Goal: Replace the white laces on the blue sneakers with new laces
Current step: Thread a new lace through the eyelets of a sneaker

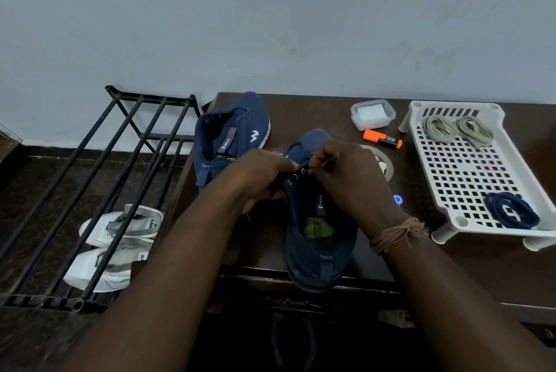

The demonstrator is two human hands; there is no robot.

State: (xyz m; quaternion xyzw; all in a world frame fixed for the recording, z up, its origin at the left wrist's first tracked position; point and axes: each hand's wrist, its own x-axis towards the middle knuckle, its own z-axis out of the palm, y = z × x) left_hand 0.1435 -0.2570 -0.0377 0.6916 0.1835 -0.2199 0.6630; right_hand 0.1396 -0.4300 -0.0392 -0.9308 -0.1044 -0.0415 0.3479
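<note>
Two blue sneakers rest on a dark brown table point(469, 266). The near sneaker point(319, 239) points away from me, heel at the table's front edge. My left hand point(261, 179) grips its left eyelet flap. My right hand point(349, 179) pinches a dark lace point(329, 166) at the top eyelets; several metal eyelets show between the hands. The far sneaker point(231, 133) lies behind, unlaced, with a white logo on its side. A coiled navy lace point(511, 213) and two coiled grey laces point(457, 128) lie on a white perforated tray point(463, 170).
An orange marker point(382, 139) and a small clear lidded box point(372, 114) sit behind the near sneaker. A roll of tape point(386, 165) lies partly behind my right hand. Left of the table a black metal shoe rack point(90, 191) holds white sneakers point(117, 245).
</note>
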